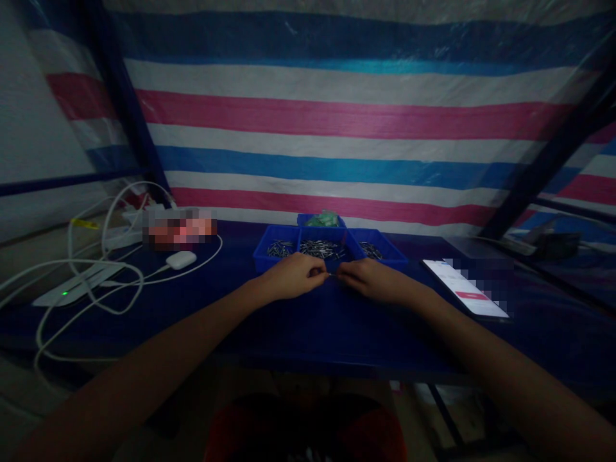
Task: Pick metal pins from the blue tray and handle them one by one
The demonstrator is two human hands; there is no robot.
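Nearest my viewpoint is the lap in red clothing [228,430], below the edge of the blue worktop [289,343]. Both forearms reach in over that edge, probably because this steadies fine fingertip work. I have the left hand [294,276] and the right hand [369,279] nearly together, fingers drawn in narrow, pinching a thin piece [332,274] by opposite ends; it is too dim for me to tell what it is. The piece lies between the fingertips, just on my side of the blue trays [267,263]. Their walls, I judge, keep the loose metal pins [320,249] sorted and close to reach. Behind them, a green bundle [325,219] sits in a rear tray. The lit phone [466,290] lies to the right, while a white case [181,259] and looping cables [139,282] lie left, apart from the hands.
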